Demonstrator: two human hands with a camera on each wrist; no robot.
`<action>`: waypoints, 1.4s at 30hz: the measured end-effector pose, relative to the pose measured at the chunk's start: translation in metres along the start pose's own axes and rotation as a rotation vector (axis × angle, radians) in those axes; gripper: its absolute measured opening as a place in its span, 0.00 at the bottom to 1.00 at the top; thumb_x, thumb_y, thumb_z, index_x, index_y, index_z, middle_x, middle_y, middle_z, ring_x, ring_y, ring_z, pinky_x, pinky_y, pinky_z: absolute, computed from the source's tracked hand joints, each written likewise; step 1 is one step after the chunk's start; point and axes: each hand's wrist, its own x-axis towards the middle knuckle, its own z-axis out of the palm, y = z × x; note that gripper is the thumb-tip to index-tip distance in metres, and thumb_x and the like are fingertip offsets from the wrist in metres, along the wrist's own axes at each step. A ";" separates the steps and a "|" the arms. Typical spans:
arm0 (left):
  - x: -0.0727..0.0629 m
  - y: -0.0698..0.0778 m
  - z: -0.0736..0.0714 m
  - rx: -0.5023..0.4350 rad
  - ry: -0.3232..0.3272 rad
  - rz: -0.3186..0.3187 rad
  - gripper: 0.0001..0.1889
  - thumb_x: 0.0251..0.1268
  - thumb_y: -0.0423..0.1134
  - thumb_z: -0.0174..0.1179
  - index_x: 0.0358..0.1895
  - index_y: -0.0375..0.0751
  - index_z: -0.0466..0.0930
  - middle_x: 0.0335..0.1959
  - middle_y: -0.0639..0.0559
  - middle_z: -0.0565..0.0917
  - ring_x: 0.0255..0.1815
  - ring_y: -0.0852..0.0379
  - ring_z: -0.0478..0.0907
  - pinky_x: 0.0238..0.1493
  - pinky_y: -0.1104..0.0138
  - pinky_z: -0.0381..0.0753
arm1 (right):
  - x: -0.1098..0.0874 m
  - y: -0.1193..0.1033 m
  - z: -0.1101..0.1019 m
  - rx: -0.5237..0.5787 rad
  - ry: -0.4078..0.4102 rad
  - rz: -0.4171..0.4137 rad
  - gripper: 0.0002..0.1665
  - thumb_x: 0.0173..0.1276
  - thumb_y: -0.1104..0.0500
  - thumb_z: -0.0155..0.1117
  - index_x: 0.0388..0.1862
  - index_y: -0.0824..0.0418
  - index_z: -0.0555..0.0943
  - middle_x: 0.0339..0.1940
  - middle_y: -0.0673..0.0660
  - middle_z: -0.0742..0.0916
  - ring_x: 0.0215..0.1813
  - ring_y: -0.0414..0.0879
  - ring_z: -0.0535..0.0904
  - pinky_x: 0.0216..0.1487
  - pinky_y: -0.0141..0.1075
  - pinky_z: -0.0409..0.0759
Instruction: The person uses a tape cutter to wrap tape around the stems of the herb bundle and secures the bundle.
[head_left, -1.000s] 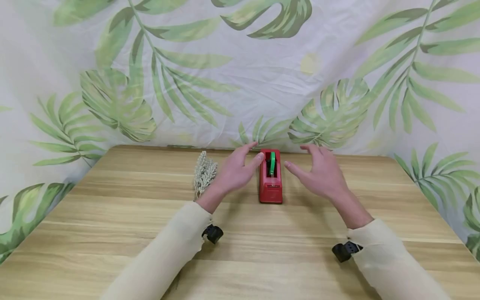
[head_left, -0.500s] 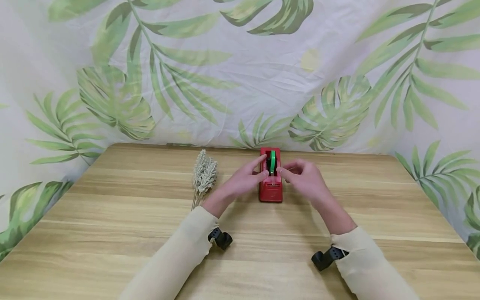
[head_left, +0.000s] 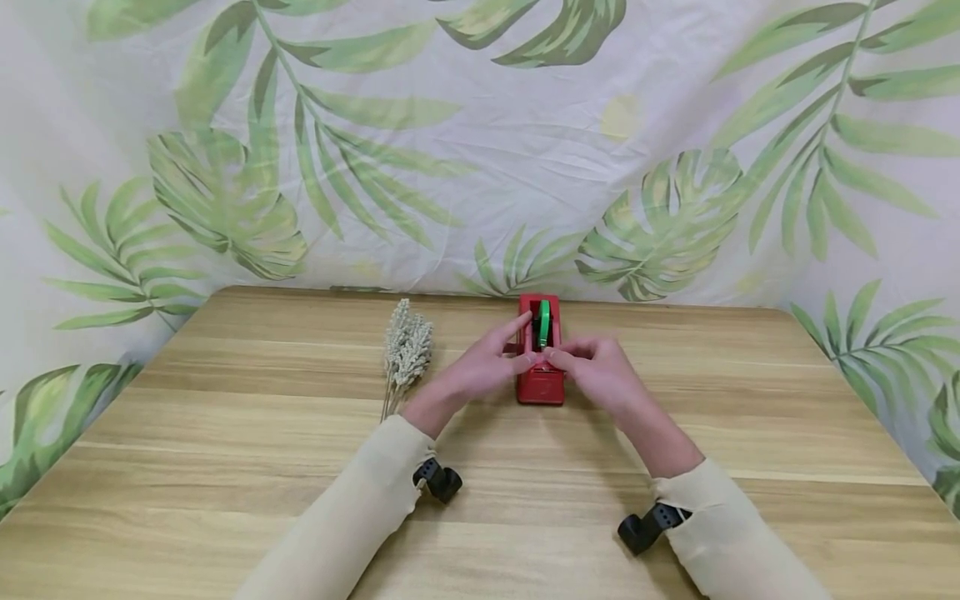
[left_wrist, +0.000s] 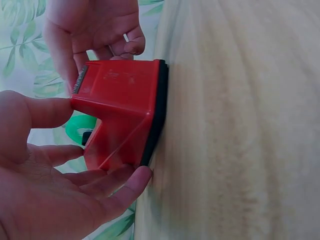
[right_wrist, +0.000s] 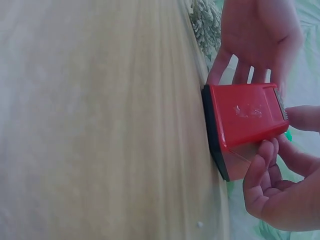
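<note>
A red tape dispenser (head_left: 542, 390) with a black base stands on the table, a green tape roll (head_left: 544, 323) upright in its slot. My left hand (head_left: 483, 367) holds the dispenser from the left, its thumb by the toothed cutter (left_wrist: 79, 81) and its other fingers along the side wall. From the other side my right hand (head_left: 603, 371) reaches in, thumb and index finger pinching at the tape just behind the cutter. Its remaining fingers (right_wrist: 257, 172) are curled beside the dispenser wall. The tape's loose end is hidden by the thumbs.
A bunch of pale dried flowers (head_left: 408, 342) lies on the wooden table (head_left: 225, 400), left of the dispenser. Behind the table's far edge hangs a leaf-patterned cloth (head_left: 525, 167). A black wrist camera (head_left: 438, 481) sits on the left sleeve.
Both hands have closed in on the dispenser from either side. The left hand took hold of it; the right thumb and fingers came down from beside the roll toward the cutter. The dispenser stayed in place.
</note>
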 end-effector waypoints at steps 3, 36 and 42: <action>0.001 -0.001 0.000 -0.009 -0.010 0.015 0.40 0.82 0.38 0.57 0.88 0.46 0.46 0.89 0.42 0.52 0.82 0.36 0.65 0.82 0.47 0.65 | -0.001 0.001 -0.001 0.039 -0.018 0.017 0.20 0.80 0.51 0.64 0.57 0.66 0.87 0.40 0.50 0.88 0.40 0.46 0.78 0.41 0.35 0.76; -0.001 0.001 0.004 0.018 0.049 -0.033 0.40 0.80 0.36 0.58 0.88 0.48 0.49 0.88 0.42 0.54 0.82 0.38 0.65 0.84 0.47 0.61 | -0.007 -0.003 0.002 0.291 -0.110 0.062 0.20 0.81 0.57 0.61 0.59 0.73 0.83 0.31 0.43 0.88 0.29 0.40 0.71 0.35 0.32 0.70; 0.000 0.001 0.004 0.026 0.053 -0.037 0.39 0.81 0.36 0.57 0.88 0.49 0.50 0.88 0.42 0.55 0.81 0.37 0.67 0.84 0.47 0.62 | -0.008 -0.005 0.001 0.261 -0.096 0.054 0.21 0.81 0.57 0.60 0.61 0.73 0.83 0.32 0.42 0.88 0.30 0.41 0.74 0.36 0.32 0.71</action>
